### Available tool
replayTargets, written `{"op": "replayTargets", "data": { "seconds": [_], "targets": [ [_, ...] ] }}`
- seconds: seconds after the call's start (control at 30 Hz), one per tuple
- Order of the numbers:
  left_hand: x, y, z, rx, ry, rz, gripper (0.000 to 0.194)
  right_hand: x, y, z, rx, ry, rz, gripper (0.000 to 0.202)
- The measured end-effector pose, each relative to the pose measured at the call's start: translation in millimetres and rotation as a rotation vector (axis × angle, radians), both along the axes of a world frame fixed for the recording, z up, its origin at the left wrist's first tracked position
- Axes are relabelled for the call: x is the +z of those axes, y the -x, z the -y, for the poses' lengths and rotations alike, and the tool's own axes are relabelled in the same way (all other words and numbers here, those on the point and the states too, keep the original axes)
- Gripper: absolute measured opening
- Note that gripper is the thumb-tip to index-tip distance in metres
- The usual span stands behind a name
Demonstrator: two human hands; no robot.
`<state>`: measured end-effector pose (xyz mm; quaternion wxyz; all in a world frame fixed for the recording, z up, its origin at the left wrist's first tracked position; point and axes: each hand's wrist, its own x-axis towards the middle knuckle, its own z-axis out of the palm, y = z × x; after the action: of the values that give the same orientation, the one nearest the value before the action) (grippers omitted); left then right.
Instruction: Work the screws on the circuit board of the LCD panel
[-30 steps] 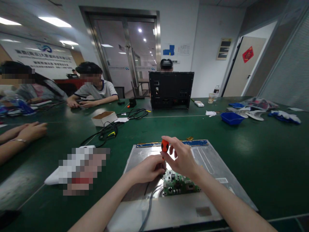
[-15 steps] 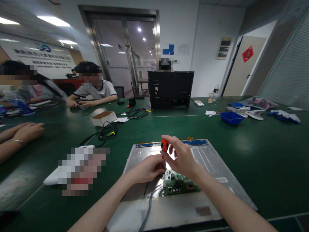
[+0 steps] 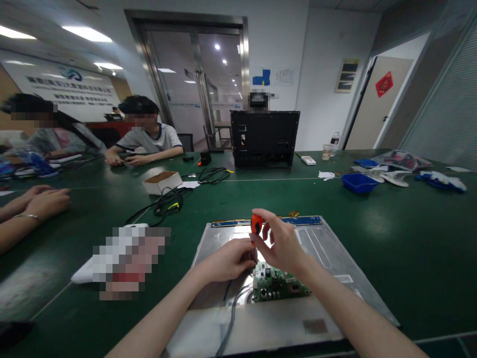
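Observation:
An orange-and-black screwdriver stands upright at the corner of a green circuit board. My right hand grips its handle between thumb and fingers. Beside it, my left hand has its fingers closed near the shaft by the board's upper left corner; what they pinch is hidden. The board sits on a flat metal display panel lying on the table. Along the panel's far edge runs a narrow blue circuit strip. A grey cable trails over the panel towards me.
On the green table are an open white box, black cables, a blue tray and gloves. A black monitor casing stands opposite. Co-workers sit at the left and behind the casing; another person's hands rest nearby.
The whole view has shifted slightly to the right. The screwdriver handle shows a different face, so it has turned a little; both hands keep their places on the panel.

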<state>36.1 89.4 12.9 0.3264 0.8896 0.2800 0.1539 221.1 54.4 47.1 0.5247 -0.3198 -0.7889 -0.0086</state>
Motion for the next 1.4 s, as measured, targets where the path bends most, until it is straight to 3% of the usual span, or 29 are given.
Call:
{"op": "replayTargets", "data": {
  "seconds": [0.67,1.2,1.4],
  "targets": [
    [2.8,0.8,-1.2,0.023,-0.019,-0.012,0.009,-4.8,-0.3,-5.3,-0.026,0.032,0.007,0.039],
    [2.7,1.3,0.1,0.003,-0.034,-0.004,0.013,0.7,-1.2,-0.3,0.09,0.038,-0.011,0.049],
    [1.0,-1.0,-1.0,-0.012,-0.053,-0.005,0.01,-0.8,-0.2,-2.6,0.001,0.031,-0.052,0.038]
  ]
}}
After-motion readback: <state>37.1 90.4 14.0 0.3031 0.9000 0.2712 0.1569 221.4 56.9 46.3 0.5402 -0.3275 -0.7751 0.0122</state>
